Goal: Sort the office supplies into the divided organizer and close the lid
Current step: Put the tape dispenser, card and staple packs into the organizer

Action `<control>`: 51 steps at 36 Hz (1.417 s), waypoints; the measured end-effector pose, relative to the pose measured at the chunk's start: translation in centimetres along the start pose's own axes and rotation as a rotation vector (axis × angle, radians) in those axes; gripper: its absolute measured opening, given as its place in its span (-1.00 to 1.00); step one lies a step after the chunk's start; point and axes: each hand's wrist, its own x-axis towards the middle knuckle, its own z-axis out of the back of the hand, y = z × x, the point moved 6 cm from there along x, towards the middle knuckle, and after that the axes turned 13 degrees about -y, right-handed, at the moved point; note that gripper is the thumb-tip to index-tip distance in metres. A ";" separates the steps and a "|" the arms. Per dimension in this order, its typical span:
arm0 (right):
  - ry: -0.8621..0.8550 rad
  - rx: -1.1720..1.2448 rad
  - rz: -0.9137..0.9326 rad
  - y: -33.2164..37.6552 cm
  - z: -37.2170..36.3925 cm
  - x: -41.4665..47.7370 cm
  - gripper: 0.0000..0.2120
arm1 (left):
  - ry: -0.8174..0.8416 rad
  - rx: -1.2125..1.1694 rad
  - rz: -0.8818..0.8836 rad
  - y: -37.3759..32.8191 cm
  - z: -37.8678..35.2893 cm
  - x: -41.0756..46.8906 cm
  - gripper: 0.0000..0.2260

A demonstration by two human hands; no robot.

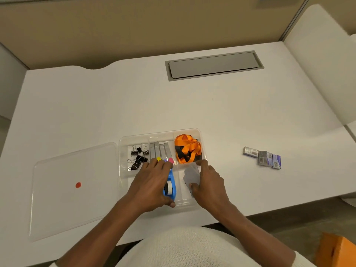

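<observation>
The left hand [154,185] is curled over a blue plastic tape dispenser with a white roll [170,187], fingers across its far end and thumb at its near end, holding it in the near middle compartment of the clear plastic divided organizer [192,206]. The right hand [210,185] pinches a small stack of grey cards [190,176] between thumb and fingers, inside the near right compartment.

Just beyond the left fingertips lie grey highlighters with yellow, purple and pink ends [160,151], side by side in the far middle compartment. Left of them, black binder clips with wire handles [137,157] are heaped in the far left compartment. Beyond the right hand, a bunched orange and black lanyard [187,148] fills the far right compartment.

The clear plastic lid with a red dot [73,187] lies flat on the white worktop [96,112], just left of the organizer and touching it. Well to the right, four small grey and purple staple boxes [263,158] sit in a row on the worktop, apart from the organizer.
</observation>
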 end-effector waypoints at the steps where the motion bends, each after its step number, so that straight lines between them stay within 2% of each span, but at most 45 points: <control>1: 0.000 -0.001 0.002 0.0 -0.2 -0.1 -0.30 | -0.031 -0.009 -0.002 0.1 -0.1 0.0 -0.26; 3: -0.010 0.007 0.008 0.0 -0.7 -0.3 -0.31 | -0.091 0.014 -0.019 0.2 -0.3 0.3 -0.48; 4: -0.021 0.015 0.018 0.0 -0.9 -0.4 -0.32 | -0.113 0.003 -0.016 0.3 -0.4 0.4 -0.51; 9: -0.057 -0.041 0.114 0.6 -1.6 -1.1 -0.31 | -0.160 -0.107 0.025 0.8 -0.4 0.4 -0.56; 12: -0.100 -0.162 0.205 0.8 -1.4 -1.6 -0.44 | -0.148 -0.149 0.060 1.3 -0.5 0.3 -0.62; 15: -0.117 -0.341 0.297 0.7 -0.9 -1.7 -0.51 | -0.124 -0.172 0.058 1.3 -0.8 0.1 -0.61; 18: -0.091 -0.432 0.309 0.5 -0.7 -1.4 -0.47 | -0.072 -0.172 0.002 0.7 -1.5 -0.3 -0.57; 24: -0.051 -0.369 0.293 0.8 -0.3 -1.0 -0.32 | 0.002 -0.138 -0.006 0.5 -3.5 -1.1 -0.45; 28: -0.055 -0.356 0.247 0.8 -0.4 -1.0 -0.33 | 0.030 -0.106 0.003 0.6 -4.9 -1.5 -0.41; 34: 0.016 -0.469 0.263 1.1 -1.4 -1.4 -0.61 | 0.041 -0.115 0.047 1.0 -5.7 -1.5 -0.41; 39: -0.026 -0.419 0.259 1.8 -2.3 -0.9 -0.56 | 0.065 -0.155 0.093 1.2 -6.3 -1.5 -0.36; 44: -0.047 -0.396 0.227 1.6 -3.3 -0.5 -0.40 | 0.080 -0.169 0.134 1.3 -6.6 -1.6 -0.30; 51: -0.027 -0.396 0.239 1.3 -4.8 -1.0 -0.34 | 0.088 -0.217 0.181 1.7 -7.2 -1.7 -0.33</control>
